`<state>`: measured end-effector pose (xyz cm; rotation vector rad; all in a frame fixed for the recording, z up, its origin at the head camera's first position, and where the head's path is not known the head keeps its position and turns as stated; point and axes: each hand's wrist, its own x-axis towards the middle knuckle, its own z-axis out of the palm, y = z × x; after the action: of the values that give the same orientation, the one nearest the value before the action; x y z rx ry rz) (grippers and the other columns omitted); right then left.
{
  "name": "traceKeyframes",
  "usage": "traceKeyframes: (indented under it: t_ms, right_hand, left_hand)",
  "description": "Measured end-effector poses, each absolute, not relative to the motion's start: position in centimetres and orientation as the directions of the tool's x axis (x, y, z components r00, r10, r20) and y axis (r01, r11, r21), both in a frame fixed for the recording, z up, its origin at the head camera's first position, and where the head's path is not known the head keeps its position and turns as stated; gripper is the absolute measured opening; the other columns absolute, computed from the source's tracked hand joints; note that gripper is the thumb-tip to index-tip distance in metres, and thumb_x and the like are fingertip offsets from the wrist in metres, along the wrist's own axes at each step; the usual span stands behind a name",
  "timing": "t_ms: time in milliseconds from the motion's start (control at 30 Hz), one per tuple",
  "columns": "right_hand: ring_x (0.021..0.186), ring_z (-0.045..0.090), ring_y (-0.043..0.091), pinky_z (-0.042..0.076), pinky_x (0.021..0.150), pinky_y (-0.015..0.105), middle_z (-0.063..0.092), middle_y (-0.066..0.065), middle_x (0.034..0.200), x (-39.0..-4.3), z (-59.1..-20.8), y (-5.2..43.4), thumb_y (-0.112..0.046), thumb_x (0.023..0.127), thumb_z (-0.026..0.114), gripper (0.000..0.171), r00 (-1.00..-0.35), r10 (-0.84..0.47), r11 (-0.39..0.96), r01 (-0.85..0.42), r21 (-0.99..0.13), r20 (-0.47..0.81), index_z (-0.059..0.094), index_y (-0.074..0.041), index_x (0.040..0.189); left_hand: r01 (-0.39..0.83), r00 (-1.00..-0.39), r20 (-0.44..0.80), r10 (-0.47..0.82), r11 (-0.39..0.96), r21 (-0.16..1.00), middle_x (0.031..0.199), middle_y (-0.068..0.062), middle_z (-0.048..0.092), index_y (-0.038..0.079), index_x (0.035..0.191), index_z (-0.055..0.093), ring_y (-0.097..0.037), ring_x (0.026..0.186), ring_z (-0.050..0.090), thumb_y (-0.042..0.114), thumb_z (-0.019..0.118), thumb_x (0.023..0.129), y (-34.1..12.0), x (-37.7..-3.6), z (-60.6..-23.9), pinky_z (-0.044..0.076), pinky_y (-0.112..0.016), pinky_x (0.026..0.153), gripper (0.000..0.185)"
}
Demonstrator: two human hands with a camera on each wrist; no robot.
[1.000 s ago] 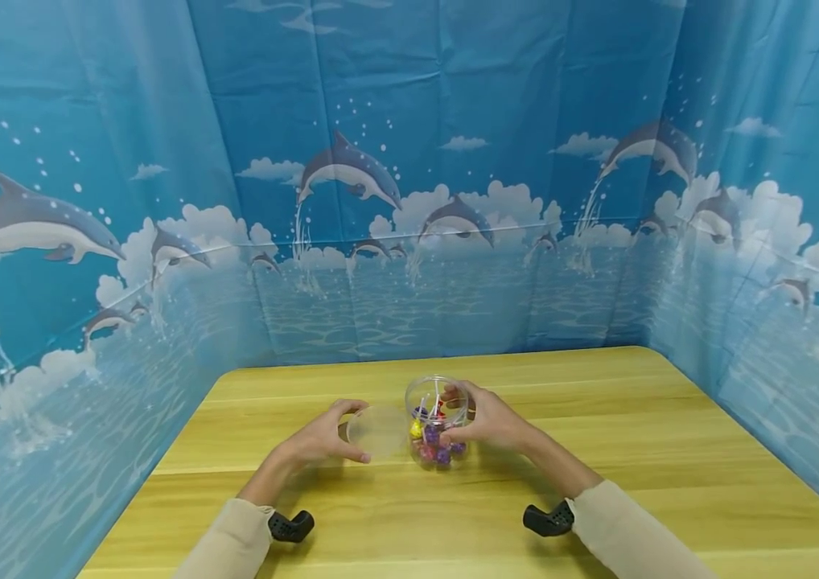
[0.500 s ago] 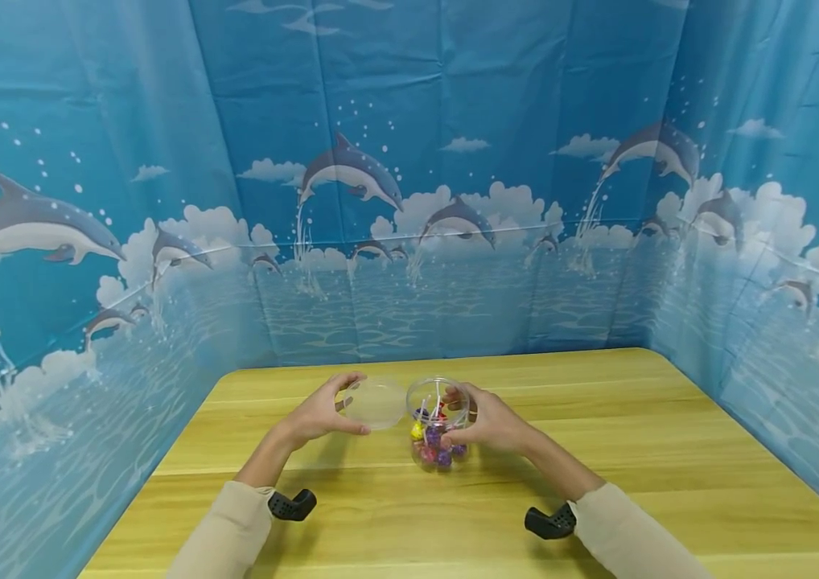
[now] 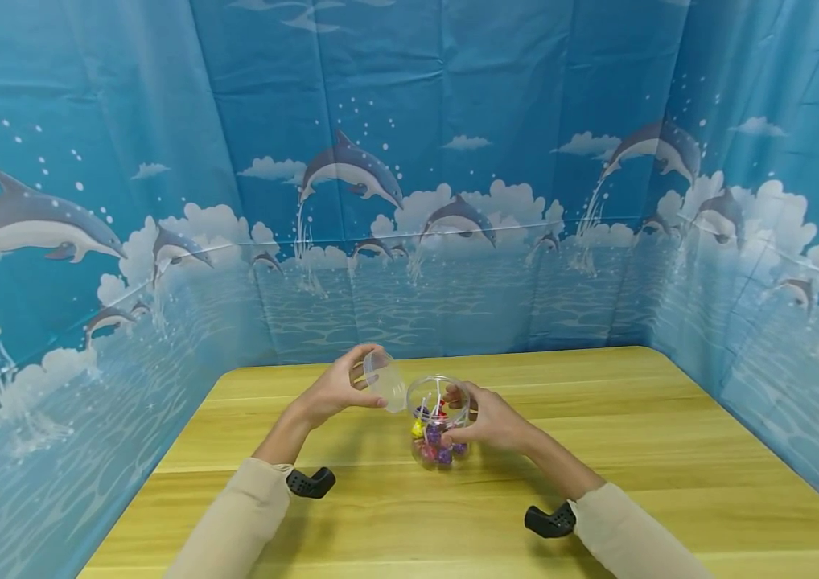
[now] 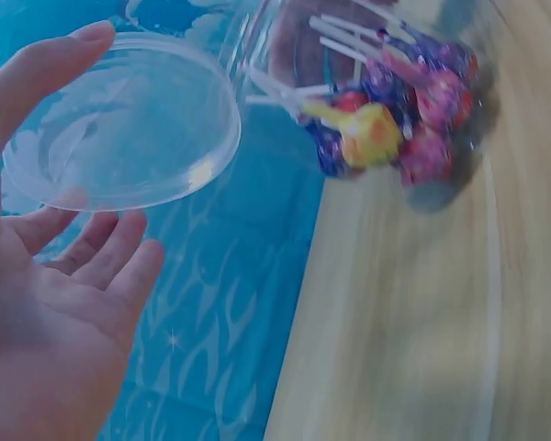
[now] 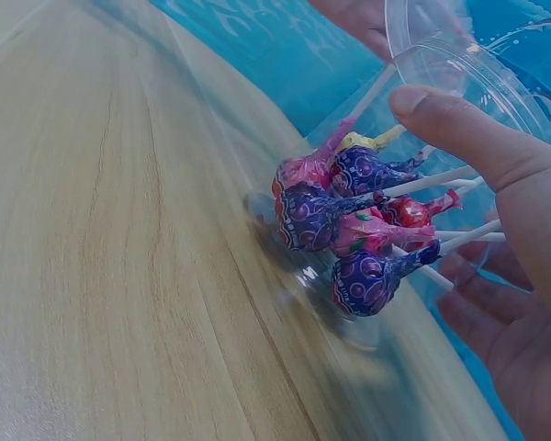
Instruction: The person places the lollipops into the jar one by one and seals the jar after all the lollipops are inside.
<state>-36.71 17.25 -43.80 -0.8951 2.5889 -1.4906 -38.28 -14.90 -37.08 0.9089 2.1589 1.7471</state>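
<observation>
The jar (image 4: 386, 101) and table (image 4: 422, 322) are motion-blurred.

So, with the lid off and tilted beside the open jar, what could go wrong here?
The left hand holds the clear lid only at its rim with fingertips, so it might slip. The lollipops' sticks point up toward the mouth of the jar and may foul the lid. The right hand alone steadies the jar.

Lollipops (image 3: 435, 438) in jar (image 3: 438, 402) on table (image 3: 598, 450); lid (image 3: 384, 379) left above.
</observation>
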Motion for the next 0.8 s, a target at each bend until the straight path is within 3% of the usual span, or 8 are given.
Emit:
traceKeyframes:
  t_ms: [267, 400, 533, 700, 800]
  right_hand:
    - [0.126, 0.055, 0.038, 0.050, 0.101, 0.057, 0.058, 0.017, 0.138, -36.7, -43.8, 17.3, -0.026, 0.086, 0.088, 0.087, -0.833, -0.490, 0.378, -0.469, -0.798, 0.258, 0.041, -0.001, 0.155]
    - [0.126, 0.055, 0.039, 0.051, 0.100, 0.055, 0.059, 0.017, 0.138, -36.7, -43.8, 17.3, -0.026, 0.086, 0.088, 0.087, -0.832, -0.493, 0.380, -0.468, -0.798, 0.254, 0.041, 0.001, 0.155]
    - [0.127, 0.055, 0.041, 0.051, 0.100, 0.057, 0.058, 0.018, 0.139, -36.8, -43.9, 17.4, -0.026, 0.087, 0.087, 0.090, -0.827, -0.500, 0.376, -0.473, -0.797, 0.255, 0.037, 0.001, 0.157]
    - [0.126, 0.055, 0.041, 0.052, 0.099, 0.055, 0.056, 0.020, 0.141, -36.8, -44.0, 17.3, -0.025, 0.088, 0.086, 0.093, -0.819, -0.510, 0.367, -0.484, -0.795, 0.263, 0.033, -0.007, 0.162]
    - [0.126, 0.056, 0.040, 0.053, 0.098, 0.053, 0.056, 0.020, 0.141, -36.8, -44.1, 17.4, -0.026, 0.088, 0.087, 0.095, -0.815, -0.512, 0.366, -0.492, -0.790, 0.270, 0.030, -0.010, 0.163]
  left_hand:
    - [0.338, -0.759, 0.245, 0.603, 0.044, 0.940, 0.164, -0.015, 0.032, 0.010, 0.160, 0.035, -0.035, 0.150, 0.032, 0.003, 0.083, 0.086, -13.4, -38.5, -36.5, 0.035, -0.053, 0.117, 0.088]
    - [0.363, -0.735, 0.264, 0.625, 0.033, 0.931, 0.165, -0.015, 0.029, 0.011, 0.160, 0.036, -0.034, 0.150, 0.031, 0.009, 0.085, 0.086, -12.4, -38.9, -36.5, 0.032, -0.047, 0.120, 0.088]
    - [0.385, -0.702, 0.281, 0.654, 0.016, 0.923, 0.162, -0.014, 0.030, 0.011, 0.157, 0.041, -0.035, 0.147, 0.033, 0.017, 0.088, 0.086, -11.1, -39.2, -36.3, 0.033, -0.049, 0.119, 0.085]
    - [0.424, -0.683, 0.294, 0.668, 0.036, 0.905, 0.156, -0.009, 0.036, 0.013, 0.154, 0.047, -0.035, 0.142, 0.037, 0.028, 0.090, 0.083, -9.9, -39.6, -36.3, 0.036, -0.055, 0.117, 0.084]
    - [0.452, -0.680, 0.285, 0.675, 0.079, 0.889, 0.154, -0.007, 0.039, 0.015, 0.153, 0.048, -0.033, 0.140, 0.039, 0.024, 0.088, 0.085, -9.5, -39.6, -36.0, 0.038, -0.054, 0.115, 0.080]
